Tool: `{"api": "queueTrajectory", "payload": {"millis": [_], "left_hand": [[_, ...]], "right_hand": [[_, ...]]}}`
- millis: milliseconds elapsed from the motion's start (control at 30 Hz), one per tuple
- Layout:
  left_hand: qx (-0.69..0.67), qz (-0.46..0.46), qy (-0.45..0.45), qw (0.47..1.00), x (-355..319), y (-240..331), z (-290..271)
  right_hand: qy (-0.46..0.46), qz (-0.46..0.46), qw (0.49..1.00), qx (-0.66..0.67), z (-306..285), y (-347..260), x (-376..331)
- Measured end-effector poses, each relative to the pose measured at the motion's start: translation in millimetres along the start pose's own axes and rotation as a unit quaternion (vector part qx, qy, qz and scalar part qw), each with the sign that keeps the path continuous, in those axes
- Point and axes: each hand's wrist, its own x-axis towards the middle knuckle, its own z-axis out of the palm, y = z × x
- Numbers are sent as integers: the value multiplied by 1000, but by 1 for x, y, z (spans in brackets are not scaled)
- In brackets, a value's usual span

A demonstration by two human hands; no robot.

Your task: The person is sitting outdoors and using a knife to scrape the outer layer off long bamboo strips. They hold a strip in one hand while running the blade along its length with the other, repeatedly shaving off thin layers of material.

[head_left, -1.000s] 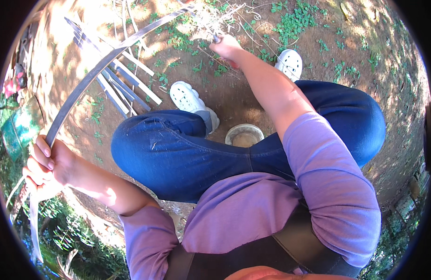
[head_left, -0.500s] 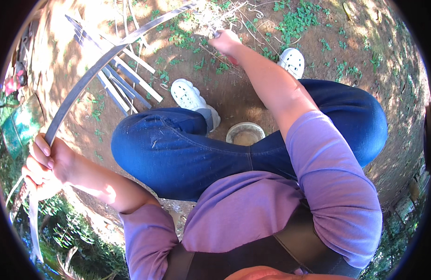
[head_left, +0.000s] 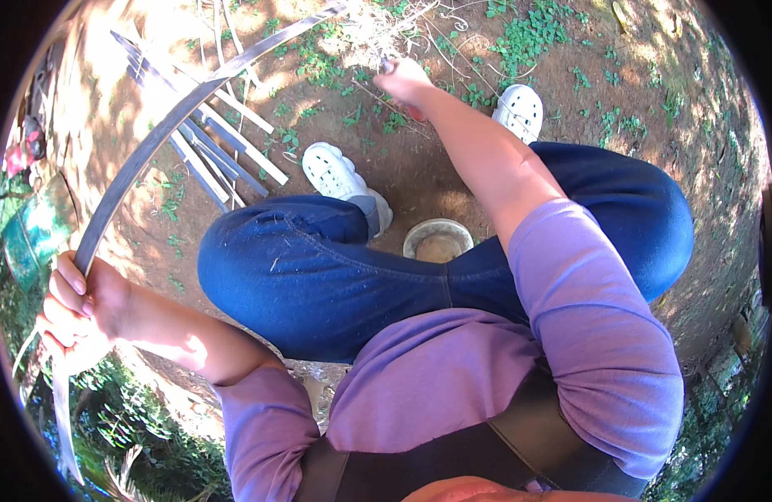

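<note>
My left hand [head_left: 83,303] is closed around a long, flat, grey-brown strip [head_left: 143,159], which looks like split bamboo or cane. The strip arches up and away to the top middle. Paler, thin ends [head_left: 61,410] hang below the same hand. With the arm stretched forward, my right hand [head_left: 403,81] is closed near the strip's far end. A dark tip pokes out by its thumb and a bit of red shows at its heel, like a small red-handled tool. Glare hides the working end.
Several cut strips [head_left: 227,151] lie on the ground at the left. Thin curly shavings [head_left: 378,29] are heaped beyond my right hand. A round shallow bowl [head_left: 439,227] sits between my legs, behind my white clogs [head_left: 329,171]. Small green weeds [head_left: 532,42] grow from the soil.
Both hands stay closed, and the strip keeps its arch. My left hand has shifted slightly left and down; the right hand is almost unmoved.
</note>
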Motion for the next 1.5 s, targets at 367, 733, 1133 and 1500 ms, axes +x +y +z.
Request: {"api": "queueTrajectory", "payload": {"millis": [367,733,1133,1500], "left_hand": [[-25,-46,12,999,15,11,-29],[-54,-36,24,998,14,7,-22],[-10,-23,-103,994,0,-3,7],[34,20,-27,999,12,-15,55]], "right_hand": [[40,-156,987,1,31,-13,1],[49,6,999,-3,8,12,18],[24,32,992,-117,-26,-21,5],[86,-33,994,-56,-55,-31,-63]]}}
